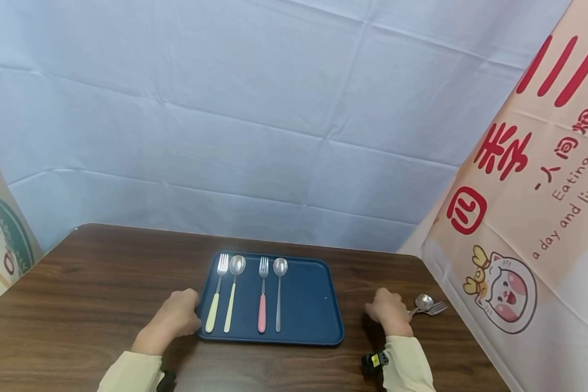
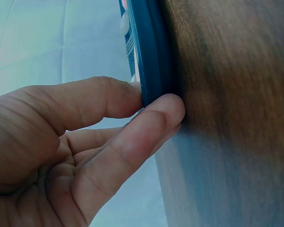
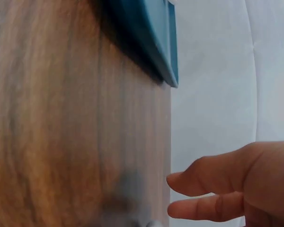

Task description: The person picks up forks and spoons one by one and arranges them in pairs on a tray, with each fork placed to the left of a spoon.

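Observation:
A dark blue tray (image 1: 304, 310) lies on the table, bearing cutlery in a row. From the left come a fork with a pale yellow handle (image 1: 213, 313), a spoon with a pale yellow handle (image 1: 230, 310), a fork with a pink handle (image 1: 262, 313) and an all-metal spoon (image 1: 279, 299). My left hand (image 1: 176, 313) pinches the tray's left rim (image 2: 154, 56) between thumb and fingers. To the right of the tray, my right hand (image 1: 388, 310) hovers low beside a loose spoon (image 1: 424, 301) and fork (image 1: 438, 308), overlapping their handles. Its thumb and finger (image 3: 206, 208) show nothing between them.
The brown wooden table (image 1: 127, 261) ends at a pale cloth backdrop (image 1: 225, 136). A printed banner (image 1: 529, 179) hangs along the right edge, close to the loose spoon and fork. A dark wrist device (image 1: 374, 361) is at the right sleeve.

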